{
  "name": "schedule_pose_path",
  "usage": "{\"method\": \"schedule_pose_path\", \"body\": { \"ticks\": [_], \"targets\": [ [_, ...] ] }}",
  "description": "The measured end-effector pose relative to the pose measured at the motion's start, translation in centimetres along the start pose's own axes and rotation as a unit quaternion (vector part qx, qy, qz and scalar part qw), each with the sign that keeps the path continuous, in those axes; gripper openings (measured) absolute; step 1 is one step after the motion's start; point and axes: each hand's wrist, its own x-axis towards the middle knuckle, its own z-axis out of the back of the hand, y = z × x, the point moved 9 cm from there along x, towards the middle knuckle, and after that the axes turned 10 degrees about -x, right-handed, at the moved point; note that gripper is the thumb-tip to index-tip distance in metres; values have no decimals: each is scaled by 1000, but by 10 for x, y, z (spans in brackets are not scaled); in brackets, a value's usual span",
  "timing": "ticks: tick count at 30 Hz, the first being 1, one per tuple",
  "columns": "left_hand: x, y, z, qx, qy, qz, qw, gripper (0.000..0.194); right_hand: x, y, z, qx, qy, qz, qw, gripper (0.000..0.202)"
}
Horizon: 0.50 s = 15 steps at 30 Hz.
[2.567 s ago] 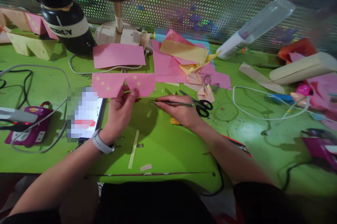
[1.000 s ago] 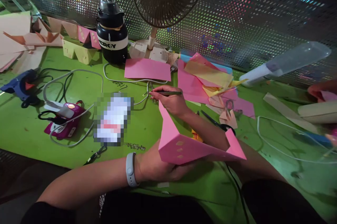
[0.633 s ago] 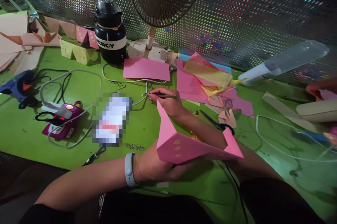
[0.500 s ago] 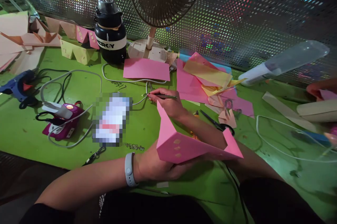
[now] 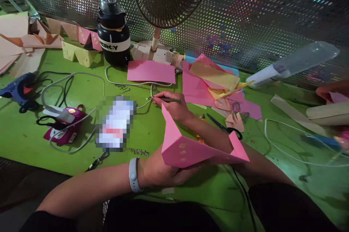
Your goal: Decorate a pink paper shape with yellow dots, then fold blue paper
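Note:
My left hand (image 5: 160, 168), with a pale band on its wrist, holds a folded pink paper piece (image 5: 188, 150) from below. Small yellowish pieces dot its front face. Beyond it, my right hand (image 5: 173, 105) is closed around a thin dark tool (image 5: 170, 99), which looks like tweezers. Its fingertips are at the green table (image 5: 147, 119), close to a white cable, and a tiny pale bit shows by the tip. The folded paper passes in front of my right forearm. Left of my right hand lies a phone (image 5: 116, 123) with a blurred screen.
A black bottle (image 5: 113, 37) and a fan (image 5: 154, 50) stand at the back. Colored paper sheets (image 5: 197, 84) and scissors (image 5: 220, 124) lie on the right. A glue gun (image 5: 19, 92) and a purple power strip (image 5: 65, 126) are on the left. Another person's hand (image 5: 328, 90) shows far right.
The view has shifted very slightly. Both hands keep their holds and nearly the same places, and nothing has been let go.

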Motion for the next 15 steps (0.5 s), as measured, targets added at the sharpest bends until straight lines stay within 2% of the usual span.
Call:
{"method": "schedule_pose_path", "body": {
  "ticks": [5, 10, 13, 15],
  "targets": [
    [0, 0, 0, 2, -7, -1, 1000, 30, -3, 12, 2, -52, -9, 29, 998, 19],
    [3, -4, 6, 2, -29, -12, 1000, 31, -2, 5, 1, -27, -8, 19, 999, 21],
    [3, -3, 7, 12, -33, -12, 999, 24, -1, 3, 5, -30, -18, 12, 999, 22],
    [3, 3, 9, 9, -43, 11, 999, 17, -2, 6, 10, -37, -27, 15, 999, 20]
  ]
}}
